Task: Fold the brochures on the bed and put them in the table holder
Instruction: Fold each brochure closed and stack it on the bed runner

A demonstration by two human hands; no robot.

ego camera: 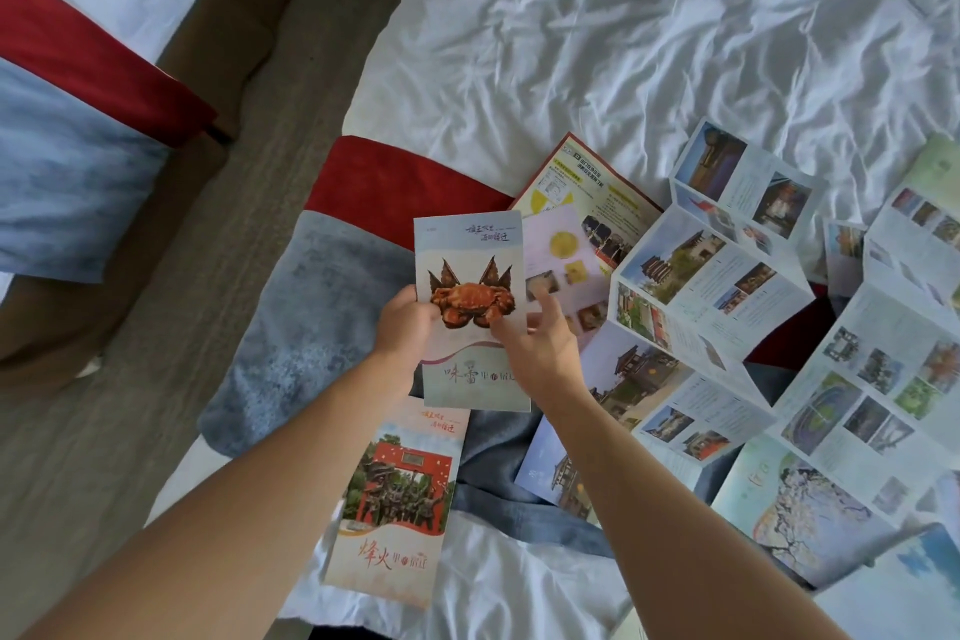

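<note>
From the head camera, the person is standing at the foot of a bed (597,41) covered in a crumpled white sheet. Both hands are holding one folded brochure (470,275) with a crab picture on its cover, up above the bed's red and grey runner (322,306). The left hand (402,325) is gripping the brochure's left edge, thumb curling onto the cover beside the crab. The right hand (540,345) is pinching the right edge, thumb lying on the front and the fingers reaching loosely behind and past it.

Just below this brochure, a second folded brochure (400,499) with a red gate on its cover is lying flat on the bed, partly hidden by the left forearm. To the right, several unfolded brochures are spreading across the sheet and runner: a yellow leaflet (597,192) is lying touching the crab brochure's upper right corner, a long zigzag brochure (727,275) of building photographs is standing in ridges beside it, and more open sheets (857,405) are overlapping further right.

At the upper left, a second bed (78,67) with the same runner is sitting across a strip of carpet (171,301).
</note>
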